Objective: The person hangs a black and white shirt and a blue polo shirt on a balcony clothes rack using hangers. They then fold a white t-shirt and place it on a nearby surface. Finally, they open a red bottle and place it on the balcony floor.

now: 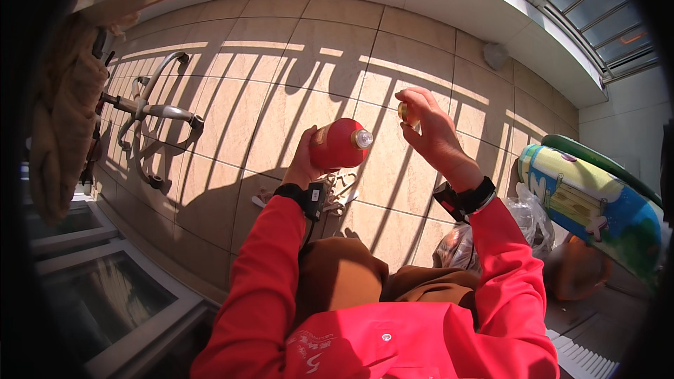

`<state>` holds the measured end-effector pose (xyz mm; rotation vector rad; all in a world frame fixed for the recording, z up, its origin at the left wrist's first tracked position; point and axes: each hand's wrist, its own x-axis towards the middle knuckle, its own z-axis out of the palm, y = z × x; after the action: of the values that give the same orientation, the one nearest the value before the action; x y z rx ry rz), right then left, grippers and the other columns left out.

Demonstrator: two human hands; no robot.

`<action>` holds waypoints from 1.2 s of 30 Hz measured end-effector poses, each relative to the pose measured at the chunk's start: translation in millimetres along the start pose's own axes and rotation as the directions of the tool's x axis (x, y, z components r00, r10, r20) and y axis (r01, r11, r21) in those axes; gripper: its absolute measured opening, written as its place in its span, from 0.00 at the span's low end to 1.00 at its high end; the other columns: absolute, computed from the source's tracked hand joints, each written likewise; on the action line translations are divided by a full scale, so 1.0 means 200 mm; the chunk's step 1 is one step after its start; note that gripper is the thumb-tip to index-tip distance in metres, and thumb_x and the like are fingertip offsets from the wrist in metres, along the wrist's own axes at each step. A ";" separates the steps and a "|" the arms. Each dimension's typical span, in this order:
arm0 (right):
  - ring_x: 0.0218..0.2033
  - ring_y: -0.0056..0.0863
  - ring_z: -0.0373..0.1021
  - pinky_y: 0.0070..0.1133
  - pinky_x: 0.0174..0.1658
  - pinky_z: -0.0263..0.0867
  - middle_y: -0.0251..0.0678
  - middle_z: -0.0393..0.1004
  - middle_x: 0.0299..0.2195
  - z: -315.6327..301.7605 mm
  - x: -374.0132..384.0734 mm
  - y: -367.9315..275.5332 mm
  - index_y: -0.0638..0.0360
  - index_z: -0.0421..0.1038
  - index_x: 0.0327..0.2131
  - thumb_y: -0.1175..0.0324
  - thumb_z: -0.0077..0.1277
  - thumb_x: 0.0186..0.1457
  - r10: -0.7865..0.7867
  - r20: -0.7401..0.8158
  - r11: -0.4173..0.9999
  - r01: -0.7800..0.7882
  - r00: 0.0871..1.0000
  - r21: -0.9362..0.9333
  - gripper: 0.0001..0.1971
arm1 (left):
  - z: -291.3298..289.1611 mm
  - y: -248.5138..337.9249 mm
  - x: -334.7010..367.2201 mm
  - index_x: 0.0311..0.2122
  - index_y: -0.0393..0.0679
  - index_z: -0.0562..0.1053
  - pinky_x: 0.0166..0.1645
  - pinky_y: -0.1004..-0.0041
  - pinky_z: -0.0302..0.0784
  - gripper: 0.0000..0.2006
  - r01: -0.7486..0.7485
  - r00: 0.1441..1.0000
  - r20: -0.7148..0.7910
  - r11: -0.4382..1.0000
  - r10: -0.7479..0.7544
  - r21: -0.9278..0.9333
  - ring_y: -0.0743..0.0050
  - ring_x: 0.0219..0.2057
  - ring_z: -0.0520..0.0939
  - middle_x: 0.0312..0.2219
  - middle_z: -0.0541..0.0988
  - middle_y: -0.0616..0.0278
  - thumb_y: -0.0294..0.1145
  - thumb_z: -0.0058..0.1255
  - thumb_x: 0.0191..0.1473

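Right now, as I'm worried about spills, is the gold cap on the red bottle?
No, the right hand holds the gold cap apart from the red bottle in the left hand.

From the bottle [337, 146], the cap [403, 112] is at two o'clock, bag [531, 217] at four, frame [170, 112] on the floor [337, 35] at nine

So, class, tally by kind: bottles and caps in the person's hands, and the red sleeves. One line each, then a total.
Bottle: 1 (red, left hand)
Cap: 1 (gold, right hand)
Red sleeves: 2
Total: 4
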<state>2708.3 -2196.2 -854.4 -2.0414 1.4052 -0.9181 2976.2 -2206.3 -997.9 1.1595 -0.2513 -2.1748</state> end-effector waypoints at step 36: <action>0.40 0.27 0.68 0.22 0.44 0.64 0.37 0.69 0.39 0.31 -0.24 0.11 0.56 0.63 0.48 0.70 0.54 0.46 0.249 0.160 0.910 -0.288 0.955 0.300 0.23 | -0.08 0.55 -0.17 0.49 0.41 0.69 0.45 0.68 0.73 0.28 -0.390 0.304 0.041 0.085 0.952 0.917 0.62 0.41 0.76 0.41 0.75 0.55 0.44 0.58 0.43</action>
<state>2730.7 -2157.2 -923.0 -1.5881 1.3326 -0.8289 3053.4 -2267.7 -935.3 1.6033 -1.3799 -0.5172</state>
